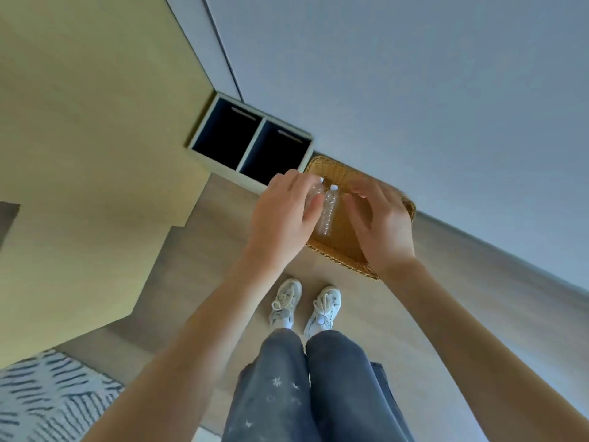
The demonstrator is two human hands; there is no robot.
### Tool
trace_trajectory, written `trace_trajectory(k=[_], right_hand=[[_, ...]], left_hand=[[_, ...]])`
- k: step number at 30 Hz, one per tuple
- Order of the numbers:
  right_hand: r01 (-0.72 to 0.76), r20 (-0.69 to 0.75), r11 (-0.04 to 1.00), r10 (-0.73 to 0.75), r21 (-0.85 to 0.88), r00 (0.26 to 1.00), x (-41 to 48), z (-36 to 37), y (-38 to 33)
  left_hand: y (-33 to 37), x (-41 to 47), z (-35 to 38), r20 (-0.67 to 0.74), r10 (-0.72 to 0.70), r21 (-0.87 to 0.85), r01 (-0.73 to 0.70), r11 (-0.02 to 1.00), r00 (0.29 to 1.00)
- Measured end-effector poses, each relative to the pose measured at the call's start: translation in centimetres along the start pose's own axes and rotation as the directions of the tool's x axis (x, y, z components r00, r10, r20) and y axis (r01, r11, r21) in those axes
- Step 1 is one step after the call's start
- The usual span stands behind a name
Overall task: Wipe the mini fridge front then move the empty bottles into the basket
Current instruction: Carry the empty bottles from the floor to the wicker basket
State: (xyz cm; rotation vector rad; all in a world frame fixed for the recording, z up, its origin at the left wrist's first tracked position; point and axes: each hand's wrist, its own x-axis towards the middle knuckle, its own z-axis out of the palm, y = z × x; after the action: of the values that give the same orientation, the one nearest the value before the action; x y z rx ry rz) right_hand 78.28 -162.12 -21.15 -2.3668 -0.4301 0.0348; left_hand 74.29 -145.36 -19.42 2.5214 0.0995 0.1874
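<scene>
Wicker basket (pixel 338 260): tan weave with a braided rim; sits on the wood floor (pixel 446 298) against the grey wall (pixel 414 90), just beside a white cubby shelf (pixel 255 122).
Exposed bottle (pixel 328 215): clear ribbed plastic with a white cap; seen inside the basket's outline between the two hands, cap pointing toward the wall. Whether it rests on the weave cannot be told.
Half-hidden bottle (pixel 314 193): same kind, alongside the first and parallel to it; its lower body is covered by the left hand.
Left hand (pixel 280 215): over the basket's left edge, fingers extended toward the shelf, thumb (pixel 314 205) lying across the half-hidden bottle. A real grip cannot be told from this angle.
Right hand (pixel 382 228): over the basket's right half, fingers (pixel 363 194) loosely curled with the thumb apart; nothing in them, and clear of the exposed bottle.
Cubby shelf: two dark bins side by side.
Stance: pale sneakers (pixel 304 306) and dark jeans (pixel 302 378) just short of the basket.
Lower left: striped rug (pixel 47 393).
</scene>
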Motion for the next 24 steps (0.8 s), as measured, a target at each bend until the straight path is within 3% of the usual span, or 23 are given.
trace_trajectory(k=[3,7,14,19,24], right_hand=[[0.131,-0.047,0.990,-0.133,-0.049,0.990,-0.4,-6.8,-6.7],[0.194,-0.050,0.974,-0.201,-0.116,0.978,-1.0,-13.3,-12.9],[0.250,0.029,0.952,-0.249,-0.175,0.968,-4.1,-17.4,-16.8],[0.232,0.152,0.958,-0.207,-0.168,0.967,-5.8,-16.4,-16.8],[0.324,0.244,0.943,-0.296,-0.081,0.923,-5.8,-13.8,-19.0]], left_hand=[[4.8,-0.8,-8.0,-0.102,0.104,0.079,-0.096,0.992,0.989],[9.3,-2.7,-15.8,-0.170,0.189,0.136,-0.167,0.977,0.967],[11.3,-7.0,-20.7,-0.189,0.156,0.182,-0.122,0.976,0.969],[11.0,-12.0,-20.5,-0.116,-0.076,0.178,0.096,0.979,0.990],[10.0,-17.9,-21.1,-0.210,-0.311,0.183,0.350,0.919,0.927]])
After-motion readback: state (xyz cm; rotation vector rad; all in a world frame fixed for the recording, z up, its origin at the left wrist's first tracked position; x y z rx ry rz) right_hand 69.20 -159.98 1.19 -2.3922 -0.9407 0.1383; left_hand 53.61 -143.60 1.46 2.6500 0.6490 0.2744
